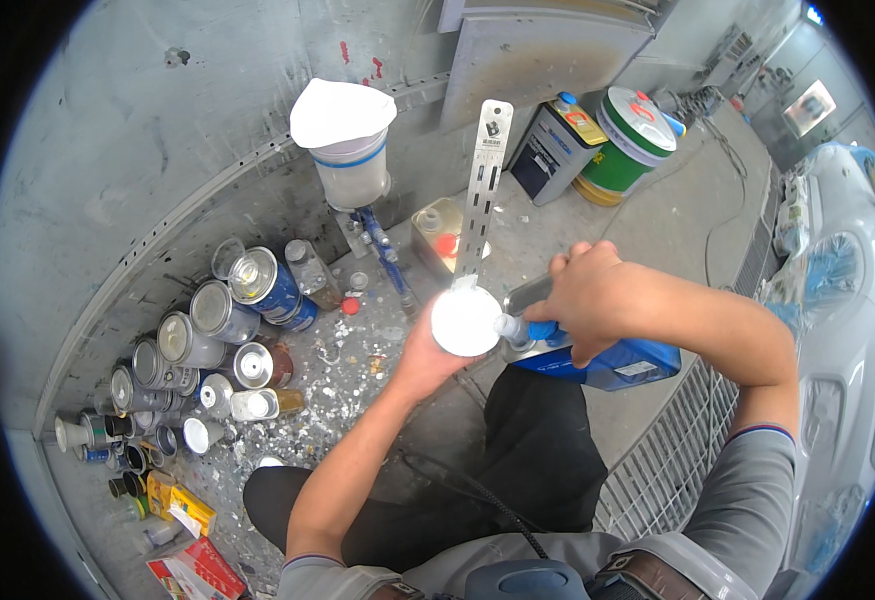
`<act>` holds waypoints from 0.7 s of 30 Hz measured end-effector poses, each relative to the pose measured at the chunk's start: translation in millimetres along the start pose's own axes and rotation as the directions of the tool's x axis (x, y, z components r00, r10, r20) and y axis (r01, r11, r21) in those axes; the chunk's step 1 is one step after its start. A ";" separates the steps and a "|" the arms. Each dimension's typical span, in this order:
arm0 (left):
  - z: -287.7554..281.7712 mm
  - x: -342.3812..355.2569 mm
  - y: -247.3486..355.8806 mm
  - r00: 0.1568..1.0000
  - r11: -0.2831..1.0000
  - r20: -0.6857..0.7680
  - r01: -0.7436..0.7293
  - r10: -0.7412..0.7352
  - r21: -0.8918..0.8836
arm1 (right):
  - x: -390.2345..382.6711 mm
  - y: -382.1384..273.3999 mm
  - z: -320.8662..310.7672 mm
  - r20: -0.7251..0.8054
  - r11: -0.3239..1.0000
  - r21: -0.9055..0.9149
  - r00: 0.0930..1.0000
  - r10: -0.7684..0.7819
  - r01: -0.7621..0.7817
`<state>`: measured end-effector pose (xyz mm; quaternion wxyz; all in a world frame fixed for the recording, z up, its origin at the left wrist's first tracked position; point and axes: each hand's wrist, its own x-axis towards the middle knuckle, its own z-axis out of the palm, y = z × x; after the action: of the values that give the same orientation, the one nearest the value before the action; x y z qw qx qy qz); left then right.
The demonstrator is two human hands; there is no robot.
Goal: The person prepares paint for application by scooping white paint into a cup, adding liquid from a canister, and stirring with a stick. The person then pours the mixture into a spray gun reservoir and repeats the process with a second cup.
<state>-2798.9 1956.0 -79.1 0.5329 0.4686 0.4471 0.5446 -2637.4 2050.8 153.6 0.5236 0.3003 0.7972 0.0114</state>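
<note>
My left hand (422,350) is wrapped round a cup of white liquid (466,322), held above my knees. A perforated metal measuring stick (485,180) stands up out of the cup, its lower end in the white. At the right, my right hand (588,300) is closed on the top of a blue rectangular can (618,364). The can is tipped over, its clear spout (511,327) at the cup's right rim. Whether liquid is running from the spout I cannot tell. My fingers hide the can's handle.
Several paint cans (223,310) crowd the left wall. A wall-mounted strainer holder (353,165) carries a white paper cone. Behind the cup sits a square tin (438,230); farther right stand a dark can (553,150) and a green-white bucket (633,140). A floor grate (673,440) and a masked car body (838,340) lie right.
</note>
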 end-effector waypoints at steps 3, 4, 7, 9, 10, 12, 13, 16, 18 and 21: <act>0.9 6.1 -1.6 1.000 1.000 -0.008 -0.012 0.012 0.008 | -7.7 20.0 14.1 -0.122 0.997 0.044 0.991 -0.055 0.061; 2.6 9.5 3.0 1.000 1.000 -0.005 -0.006 0.006 -0.009 | -9.4 28.4 19.5 -0.145 0.994 0.086 0.988 -0.048 0.061; 6.4 20.5 11.0 0.999 1.000 -0.016 -0.029 0.029 -0.001 | -11.1 57.5 41.9 -0.239 0.973 0.220 0.971 -0.011 0.066; 8.1 24.0 17.2 0.999 0.999 -0.033 -0.034 0.034 0.005 | -0.1 78.2 63.5 -0.291 0.926 0.375 0.954 0.075 0.041; 9.6 24.9 23.1 0.999 1.000 -0.042 -0.025 0.025 0.002 | 8.4 88.9 74.5 -0.313 0.892 0.450 0.942 0.121 0.035; 10.4 24.4 36.3 0.999 1.000 -0.043 -0.002 0.002 0.018 | 33.2 107.8 92.5 -0.322 0.802 0.597 0.915 0.243 -0.003; 7.1 22.2 45.5 0.999 0.999 -0.046 0.011 -0.009 0.049 | 52.5 114.2 100.5 -0.334 0.746 0.666 0.892 0.304 -0.005; -3.2 12.7 47.7 0.997 0.996 -0.076 0.028 -0.022 0.082 | 122.9 133.0 111.5 -0.328 0.631 0.774 0.824 0.462 -0.046; -12.4 1.0 46.8 0.994 0.995 -0.101 0.038 -0.028 0.093 | 167.4 135.2 109.3 -0.306 0.570 0.817 0.771 0.558 -0.088; -20.7 -19.2 50.2 0.988 0.995 -0.134 0.089 -0.082 0.047 | 213.6 131.9 96.7 -0.228 0.450 0.881 0.704 0.673 -0.145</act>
<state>-2827.6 1935.4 -33.6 0.5123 0.4259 0.5155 0.5390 -2552.4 2235.1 -23.1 0.0494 0.6807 0.7182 -0.1360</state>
